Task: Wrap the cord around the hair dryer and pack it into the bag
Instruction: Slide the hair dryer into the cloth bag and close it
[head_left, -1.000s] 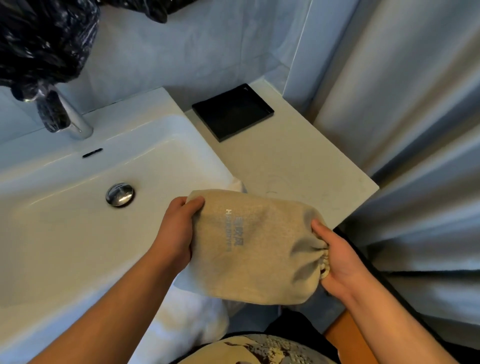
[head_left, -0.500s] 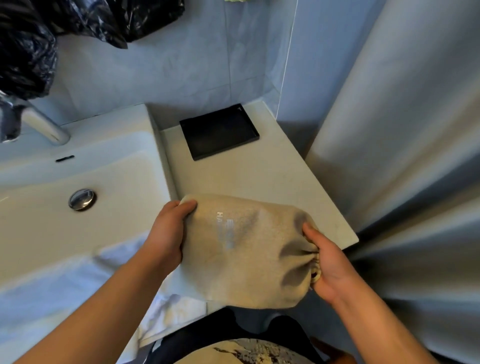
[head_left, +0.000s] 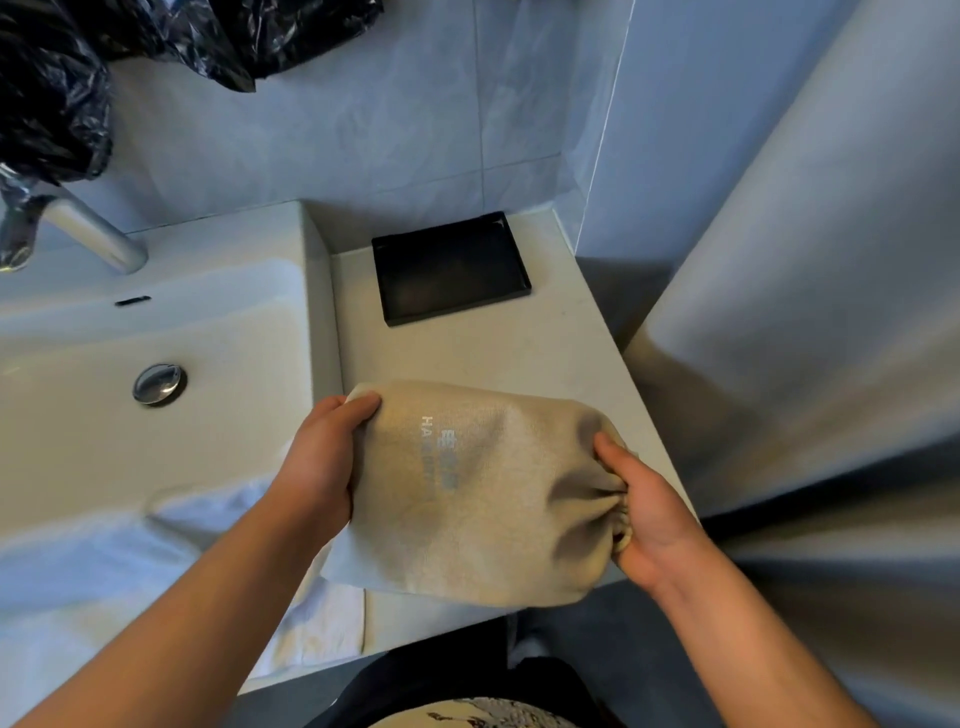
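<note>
Bathroom w/ pale tiled wall: a light counter (head_left: 493, 353) is being seen btwn a white sink (head_left: 234, 332) and a grey curtain (head_left: 805, 312). Over the counter's front edge a beige drawstring bag (head_left: 483, 499) is being held sideways, bulging, printed lettering up; contact w/ the counter can't be told. Its closed end is being gripped by the left hand (head_left: 322, 462), fingers curled over the fabric. Its gathered mouth, on the rt, is being pinched tight by the right hand (head_left: 649, 525), thumb on top. Contents are being hidden by the cloth. At the counter's back a black tray (head_left: 447, 265) is being seen flat. A white towel (head_left: 156, 545) is being draped over the sink's front. A chrome faucet (head_left: 88, 234) is being partly covered by black plastic (head_left: 52, 104).
</note>
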